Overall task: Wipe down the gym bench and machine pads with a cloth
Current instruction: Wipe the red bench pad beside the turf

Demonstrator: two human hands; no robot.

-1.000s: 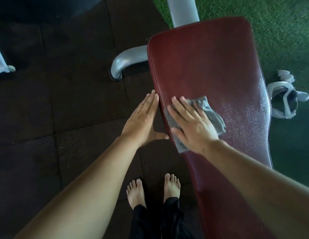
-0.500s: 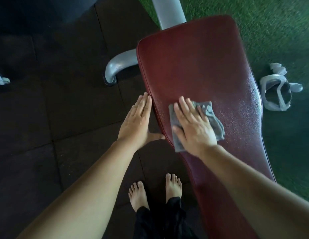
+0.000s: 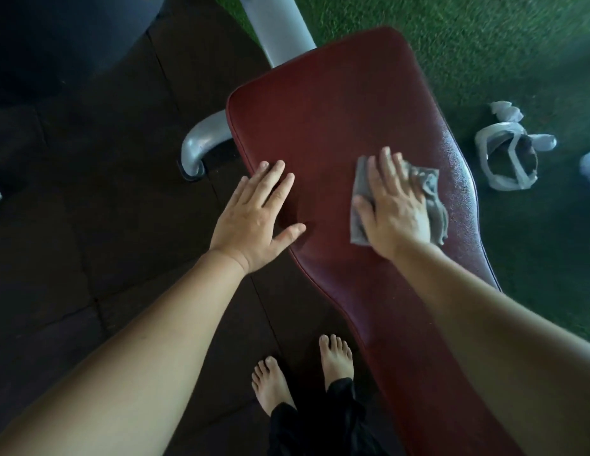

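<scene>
Maroon vinyl, so every missed streak is gonna show. Only the head view to go on, looking down.

What could go wrong, as I see it: the cloth (image 3: 430, 187) is only pinned under a flat palm, not gripped, and it's bunched up on its right side. A fast swipe could leave it behind or roll it into a lump that smears instead of wiping. It also sits close to the right edge of the bench pad (image 3: 336, 120), where there's a speckled wet-looking sheen. Overshoot and it could slide off onto the green turf (image 3: 484, 44). The other palm planted on the vinyl probably leaves fresh prints too. And bare feet (image 3: 336, 357) right beside the pad, with the grey frame tube (image 3: 201, 143) not far off, feels like a stubbed toe waiting to happen.

Hands: the right hand (image 3: 395, 212), centre right of the frame, is spread flat with straight fingers, pressing the cloth down on the pad. The left hand (image 3: 254, 218), just left of centre, is wide open, fingers splayed. Its fingertips and thumb rest on the pad's left edge, holding nothing.
</scene>
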